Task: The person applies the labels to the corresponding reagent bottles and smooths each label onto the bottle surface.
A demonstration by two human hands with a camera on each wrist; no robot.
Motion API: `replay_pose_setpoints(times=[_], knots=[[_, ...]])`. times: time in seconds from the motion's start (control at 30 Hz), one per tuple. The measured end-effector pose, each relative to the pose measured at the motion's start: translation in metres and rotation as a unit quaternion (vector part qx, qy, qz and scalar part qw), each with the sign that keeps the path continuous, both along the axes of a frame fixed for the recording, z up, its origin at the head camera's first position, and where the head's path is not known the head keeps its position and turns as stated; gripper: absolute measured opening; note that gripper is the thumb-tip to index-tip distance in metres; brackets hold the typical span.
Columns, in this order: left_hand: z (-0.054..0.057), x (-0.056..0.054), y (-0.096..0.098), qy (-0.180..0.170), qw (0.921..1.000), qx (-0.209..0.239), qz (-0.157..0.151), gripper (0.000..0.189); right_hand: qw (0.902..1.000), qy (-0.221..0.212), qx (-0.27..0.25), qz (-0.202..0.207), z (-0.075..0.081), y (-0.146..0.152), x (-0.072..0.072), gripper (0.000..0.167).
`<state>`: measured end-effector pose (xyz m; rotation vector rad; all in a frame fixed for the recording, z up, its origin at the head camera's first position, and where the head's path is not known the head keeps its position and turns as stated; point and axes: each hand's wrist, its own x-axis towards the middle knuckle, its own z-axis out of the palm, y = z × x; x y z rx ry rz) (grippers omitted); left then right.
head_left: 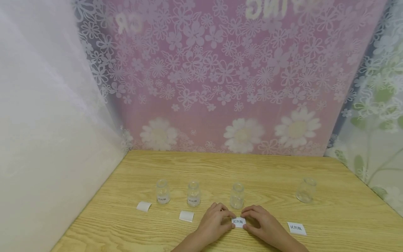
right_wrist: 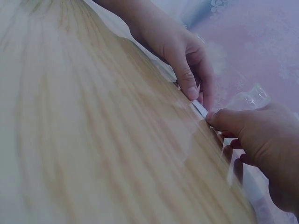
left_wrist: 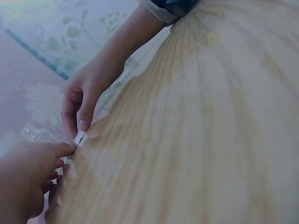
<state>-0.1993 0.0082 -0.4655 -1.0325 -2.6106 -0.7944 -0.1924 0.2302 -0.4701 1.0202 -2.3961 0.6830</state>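
Between both hands, in the head view, is a small white label (head_left: 238,222) with dark printed characters. My left hand (head_left: 215,220) pinches its left edge, thumb at the near corner. The right hand (head_left: 264,224) pinches the right edge in the same way. Seen from the left wrist, the label (left_wrist: 79,136) shows as a thin strip close over the tabletop between the two thumbs. A clear glass bottle (head_left: 237,196) without a label on its visible side stands just beyond the fingertips; part of it also appears in the right wrist view as a glass bottle (right_wrist: 252,98).
To the left stand two glass bottles (head_left: 162,191) (head_left: 193,194) bearing printed labels. Two curled white slips (head_left: 143,206) (head_left: 186,216) lie nearer. At right are a plain glass bottle (head_left: 306,190) and a printed label (head_left: 296,228). Curtains (head_left: 220,70) border the wooden table (head_left: 220,164).
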Motion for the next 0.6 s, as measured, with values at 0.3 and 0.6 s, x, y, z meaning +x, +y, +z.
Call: replay_pose_setpoints(times=[0.3,0.6], knots=[[0.002,0.001,0.001,-0.052,0.9979,0.039,0.002,0.032,0.9934,-0.104,-0.039,-0.028,0.005,-0.003,0.006,0.023],[0.000,-0.002,0.006,-0.206,0.9583,0.198,-0.008,0.020,0.9596,-0.216,-0.178,0.031,0.011,-0.007,0.008,0.019]])
